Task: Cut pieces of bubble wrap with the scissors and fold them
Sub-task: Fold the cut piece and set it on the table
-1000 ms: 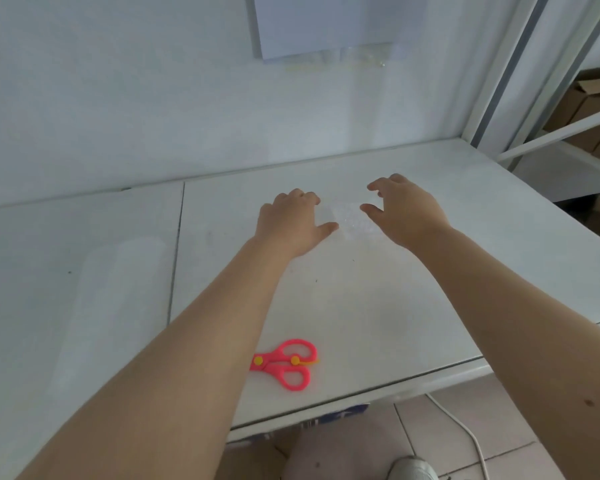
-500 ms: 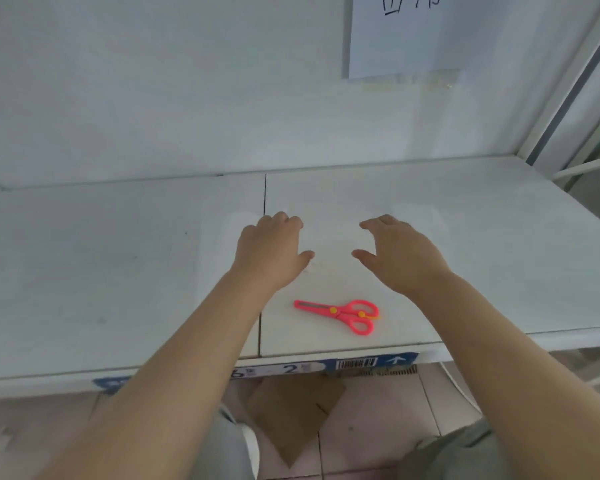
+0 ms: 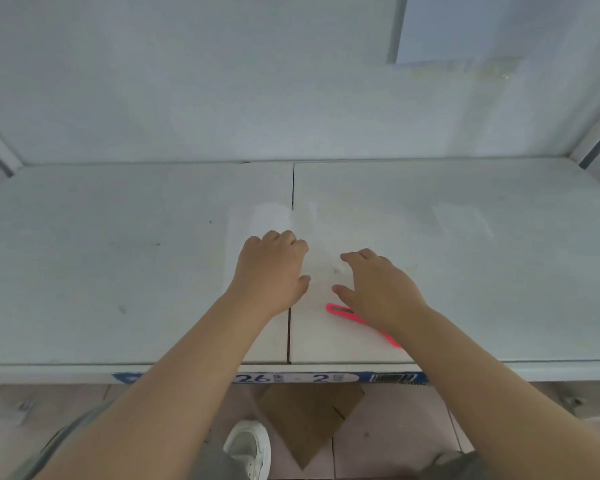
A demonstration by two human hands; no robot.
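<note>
A clear sheet of bubble wrap (image 3: pixel 267 220) lies flat across the seam of the white table (image 3: pixel 118 271), faint against the surface. My left hand (image 3: pixel 271 271) sits on it with the fingers curled down over the sheet and the thumb out to the side. My right hand (image 3: pixel 378 289) rests beside it, fingers arched and spread, fingertips touching the wrap. Pink scissors (image 3: pixel 340 311) lie near the table's front edge, mostly hidden under my right wrist.
A second faint clear patch (image 3: pixel 465 223) lies on the right half of the table. A wall stands close behind, with a paper sheet (image 3: pixel 465 29) taped up. A blue label strip (image 3: pixel 326 378) runs along the front edge. Cardboard (image 3: pixel 309 420) and my shoe (image 3: pixel 248 445) are on the floor.
The view has swung left and down. Both hands have come back toward the front edge with the wrap, and my right wrist now covers most of the scissors.
</note>
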